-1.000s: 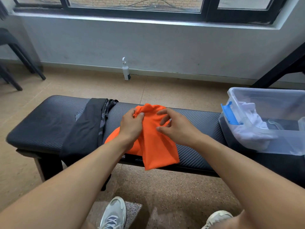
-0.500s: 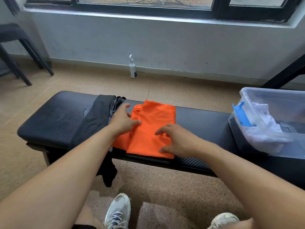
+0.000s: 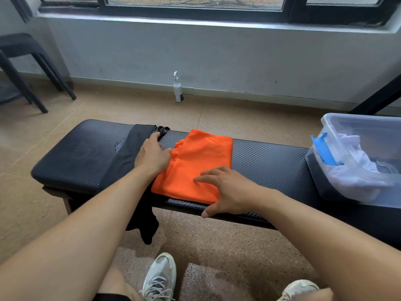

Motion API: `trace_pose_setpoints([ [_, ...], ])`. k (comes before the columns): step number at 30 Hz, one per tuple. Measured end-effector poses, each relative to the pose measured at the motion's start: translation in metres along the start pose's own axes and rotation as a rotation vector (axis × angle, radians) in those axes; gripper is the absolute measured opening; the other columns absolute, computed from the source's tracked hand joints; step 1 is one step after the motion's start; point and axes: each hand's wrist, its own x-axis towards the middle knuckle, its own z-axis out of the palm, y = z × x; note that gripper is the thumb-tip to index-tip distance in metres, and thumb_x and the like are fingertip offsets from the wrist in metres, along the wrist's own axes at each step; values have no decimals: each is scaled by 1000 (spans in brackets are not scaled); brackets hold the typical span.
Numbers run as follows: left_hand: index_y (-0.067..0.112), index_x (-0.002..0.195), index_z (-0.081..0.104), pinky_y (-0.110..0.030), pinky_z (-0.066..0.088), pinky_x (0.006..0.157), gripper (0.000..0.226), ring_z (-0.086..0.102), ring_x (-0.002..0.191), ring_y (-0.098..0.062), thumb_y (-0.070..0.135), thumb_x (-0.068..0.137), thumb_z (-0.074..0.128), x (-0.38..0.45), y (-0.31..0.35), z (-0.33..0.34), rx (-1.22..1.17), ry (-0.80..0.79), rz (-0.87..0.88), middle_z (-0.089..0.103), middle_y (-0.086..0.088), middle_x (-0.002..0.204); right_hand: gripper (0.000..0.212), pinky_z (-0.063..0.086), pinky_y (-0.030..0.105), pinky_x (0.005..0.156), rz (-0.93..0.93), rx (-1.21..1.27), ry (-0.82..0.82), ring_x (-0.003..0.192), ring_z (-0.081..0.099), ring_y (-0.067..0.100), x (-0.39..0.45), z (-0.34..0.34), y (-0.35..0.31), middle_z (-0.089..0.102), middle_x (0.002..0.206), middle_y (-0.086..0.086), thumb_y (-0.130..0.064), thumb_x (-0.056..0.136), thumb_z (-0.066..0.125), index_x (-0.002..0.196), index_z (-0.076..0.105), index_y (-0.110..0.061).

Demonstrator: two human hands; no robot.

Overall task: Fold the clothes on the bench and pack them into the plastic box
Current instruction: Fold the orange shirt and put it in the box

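Note:
A folded orange garment [image 3: 199, 161] lies flat on the black padded bench [image 3: 71, 155]. My left hand [image 3: 153, 156] rests open at its left edge, fingers partly over a black garment [image 3: 128, 157] that drapes across the bench and hangs off the front. My right hand [image 3: 225, 187] lies open, palm down, on the orange garment's near right corner. At the right end of the bench stands a clear plastic box [image 3: 338, 124] with a blue latch [image 3: 324, 149]; white clothing [image 3: 355, 168] lies inside it.
A white pump bottle [image 3: 178, 89] stands on the floor by the wall beyond the bench. A black stool [image 3: 23, 61] is at the far left. A dark table leg [image 3: 379, 94] slants at the far right. My shoes [image 3: 160, 276] are below the bench's front edge.
The orange garment went from held up and half-folded to lying flat on the bench. Both hands came down onto it; my left hand has since slid left toward the black garment.

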Motion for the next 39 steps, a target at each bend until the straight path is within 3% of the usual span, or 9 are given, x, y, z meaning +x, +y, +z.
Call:
trace_pose_setpoints([
  [4,26,139,47,-43,47,100,73,56,124,-25,56,78,71,-4,-2,1,132,-80,6,60,0,130,88,27,43,117,-17,-142,49,146,25,24,4,10,-5,29,163,-7,-61,80,71,155,31,-37],
  [8,26,141,46,-42,44,103,79,52,128,-25,33,71,83,-13,1,6,226,-155,111,52,-2,139,80,32,43,116,-41,-173,37,143,31,25,4,9,-7,32,162,-5,-55,84,68,154,34,-34],
  [12,28,120,66,-39,38,110,49,48,131,-19,16,74,79,-18,10,6,149,-61,467,57,5,135,64,38,37,112,-65,-119,25,137,42,22,-4,-4,2,42,156,-6,-34,86,65,148,46,-31],
  [18,36,112,70,-36,33,116,34,38,140,0,56,85,68,-35,15,18,70,-375,533,62,10,134,49,52,42,88,-43,-257,125,113,55,25,-8,-2,2,58,127,-3,-18,84,57,133,54,-27],
  [24,31,113,65,7,26,84,45,51,114,8,65,84,62,-64,37,4,55,-631,480,58,23,115,9,50,36,74,202,33,215,90,65,28,-19,-21,19,71,86,0,-25,80,49,77,57,-24],
  [26,34,99,59,-1,34,86,49,55,90,8,76,73,63,-71,43,-3,26,-726,448,60,19,99,17,54,36,72,269,338,229,82,66,25,-25,-29,32,71,77,0,-19,78,49,75,65,-18],
  [29,35,110,60,-37,51,94,65,64,96,-11,73,60,77,-75,45,-10,52,-823,485,68,8,103,31,52,29,56,366,608,214,60,62,13,-37,-36,48,66,61,-4,-7,79,45,76,74,-19],
  [33,42,134,47,-22,50,91,83,62,103,-1,39,62,89,-80,47,-5,38,-776,534,64,20,115,24,38,25,43,503,792,197,47,44,16,-45,-37,54,45,50,-1,0,73,42,59,49,-17],
  [39,33,110,65,-36,56,76,31,68,80,-12,24,81,69,-73,44,8,-359,-752,293,73,0,95,7,31,24,43,603,797,198,50,40,14,-49,-34,67,48,61,0,-15,76,50,74,57,-13],
])
